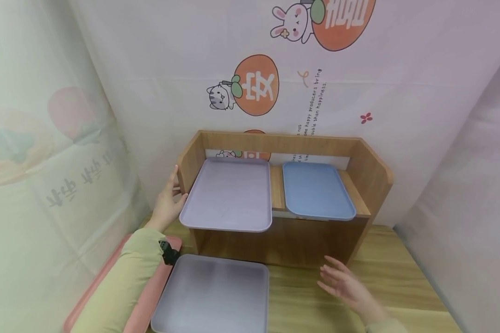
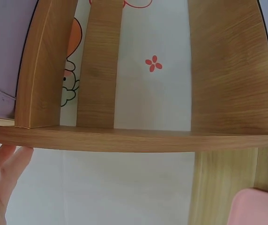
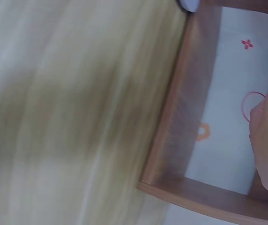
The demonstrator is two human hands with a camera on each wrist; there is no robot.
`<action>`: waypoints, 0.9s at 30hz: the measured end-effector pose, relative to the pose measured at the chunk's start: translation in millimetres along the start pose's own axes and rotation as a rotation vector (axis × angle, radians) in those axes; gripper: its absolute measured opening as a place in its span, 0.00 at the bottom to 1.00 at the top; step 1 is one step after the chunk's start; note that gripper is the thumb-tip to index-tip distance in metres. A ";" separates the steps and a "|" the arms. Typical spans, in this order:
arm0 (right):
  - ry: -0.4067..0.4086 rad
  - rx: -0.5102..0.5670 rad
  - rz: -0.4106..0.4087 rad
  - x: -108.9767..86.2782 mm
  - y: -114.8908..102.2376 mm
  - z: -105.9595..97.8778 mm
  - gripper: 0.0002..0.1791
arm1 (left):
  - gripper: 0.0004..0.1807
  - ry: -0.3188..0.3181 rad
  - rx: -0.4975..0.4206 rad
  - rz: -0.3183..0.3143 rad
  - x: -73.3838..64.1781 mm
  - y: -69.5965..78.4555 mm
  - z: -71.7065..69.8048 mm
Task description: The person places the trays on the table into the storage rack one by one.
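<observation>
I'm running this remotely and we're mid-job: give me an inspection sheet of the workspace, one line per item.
Surface: wood-grain table, bearing a wooden rack.
Job's things: lilac tray and blue tray side by side on the rack's shelf, the lilac one overhanging its front; grey-lilac tray on the table in front; pink tray to its left, partly hidden by the left sleeve.
Clutter: nothing seen.
Hands: left hand touches the rack's left side panel; right hand, blurred, holds nothing, before the rack's right end.
Cables: nothing seen.
Surroundings: printed sheet behind the rack, pale sheets at both sides.
</observation>
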State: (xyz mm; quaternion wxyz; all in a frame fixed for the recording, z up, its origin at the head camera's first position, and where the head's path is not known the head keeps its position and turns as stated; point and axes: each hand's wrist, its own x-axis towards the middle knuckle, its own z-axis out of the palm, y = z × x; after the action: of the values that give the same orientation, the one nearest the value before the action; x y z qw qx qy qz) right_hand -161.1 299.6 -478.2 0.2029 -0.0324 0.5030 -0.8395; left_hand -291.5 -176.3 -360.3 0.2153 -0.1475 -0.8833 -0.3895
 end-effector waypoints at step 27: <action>-0.016 -0.268 0.130 25.2 104.2 19.7 0.38 | 0.47 -0.040 -0.067 0.022 13.6 9.5 -12.6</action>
State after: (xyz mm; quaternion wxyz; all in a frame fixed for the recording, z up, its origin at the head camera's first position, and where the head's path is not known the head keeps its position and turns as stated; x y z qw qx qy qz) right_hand -146.9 230.9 -561.7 0.2549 -0.0331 0.6101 -0.7495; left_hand -295.9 -178.2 -340.1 0.1966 -0.1721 -0.8722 -0.4135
